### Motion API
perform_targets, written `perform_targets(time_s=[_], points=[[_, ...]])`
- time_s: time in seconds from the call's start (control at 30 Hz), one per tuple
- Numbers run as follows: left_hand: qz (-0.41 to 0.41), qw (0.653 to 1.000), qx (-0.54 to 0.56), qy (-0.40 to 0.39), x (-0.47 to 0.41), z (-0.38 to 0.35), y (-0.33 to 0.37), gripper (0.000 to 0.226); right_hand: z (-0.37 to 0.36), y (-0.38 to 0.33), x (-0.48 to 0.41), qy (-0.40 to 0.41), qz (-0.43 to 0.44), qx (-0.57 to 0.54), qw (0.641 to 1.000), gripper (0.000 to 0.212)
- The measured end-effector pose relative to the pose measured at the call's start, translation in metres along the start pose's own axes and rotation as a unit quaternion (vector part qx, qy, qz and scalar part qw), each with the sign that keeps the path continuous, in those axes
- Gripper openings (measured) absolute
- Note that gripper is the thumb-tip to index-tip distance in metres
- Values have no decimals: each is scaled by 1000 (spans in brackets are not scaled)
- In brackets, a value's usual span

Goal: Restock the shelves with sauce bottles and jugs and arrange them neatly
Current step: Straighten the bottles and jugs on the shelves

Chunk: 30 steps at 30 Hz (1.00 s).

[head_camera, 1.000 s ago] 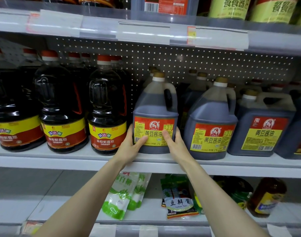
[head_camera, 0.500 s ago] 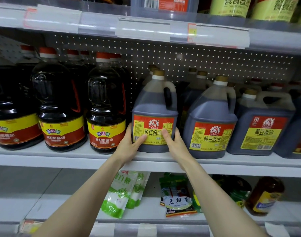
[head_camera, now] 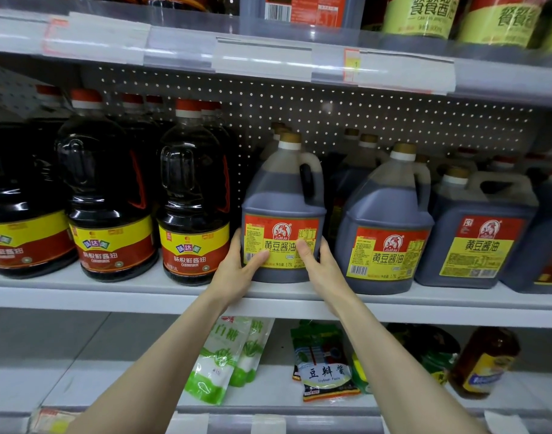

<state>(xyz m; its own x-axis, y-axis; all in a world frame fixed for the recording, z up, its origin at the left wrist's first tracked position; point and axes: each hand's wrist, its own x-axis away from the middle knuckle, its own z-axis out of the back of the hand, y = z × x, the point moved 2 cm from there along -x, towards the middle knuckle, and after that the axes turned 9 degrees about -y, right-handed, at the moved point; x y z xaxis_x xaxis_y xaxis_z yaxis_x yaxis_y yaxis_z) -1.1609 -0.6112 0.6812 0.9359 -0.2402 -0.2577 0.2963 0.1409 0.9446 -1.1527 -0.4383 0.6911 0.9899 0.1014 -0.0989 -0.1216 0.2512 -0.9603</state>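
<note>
A grey soy sauce jug (head_camera: 284,202) with a red and yellow label and a tan cap stands upright at the front of the middle shelf (head_camera: 143,292). My left hand (head_camera: 237,270) holds its lower left side, thumb across the label. My right hand (head_camera: 321,267) holds its lower right side, thumb on the label too. Two more grey jugs (head_camera: 384,220) (head_camera: 478,227) of the same sauce stand to its right. Dark round soy sauce bottles (head_camera: 193,198) with red caps stand close on its left.
More jugs stand behind the front row against the perforated back panel (head_camera: 331,104). The upper shelf (head_camera: 268,54) carries price tag strips and green-labelled bottles. Below lie green and white pouches (head_camera: 218,364), a bean paste packet (head_camera: 328,374) and a brown bottle (head_camera: 484,361).
Both hands keep their hold on the jug, which stays at the shelf front. The view has shifted slightly; no clear movement of the jug.
</note>
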Motion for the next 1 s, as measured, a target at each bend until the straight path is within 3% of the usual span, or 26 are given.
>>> perform_targets(time_s=[0.33,0.67,1.0], points=[[-5,1000,-6,2,1,1,-1,59,-3,1,1,8,6,7,1000,83],[-2,1000,-6,0,0,1,-1,60,-2,0,1,7,9,10,1000,72],[7,1000,-12,0,0,1,-2,61,-4,0,0,8,-4,6,1000,96]])
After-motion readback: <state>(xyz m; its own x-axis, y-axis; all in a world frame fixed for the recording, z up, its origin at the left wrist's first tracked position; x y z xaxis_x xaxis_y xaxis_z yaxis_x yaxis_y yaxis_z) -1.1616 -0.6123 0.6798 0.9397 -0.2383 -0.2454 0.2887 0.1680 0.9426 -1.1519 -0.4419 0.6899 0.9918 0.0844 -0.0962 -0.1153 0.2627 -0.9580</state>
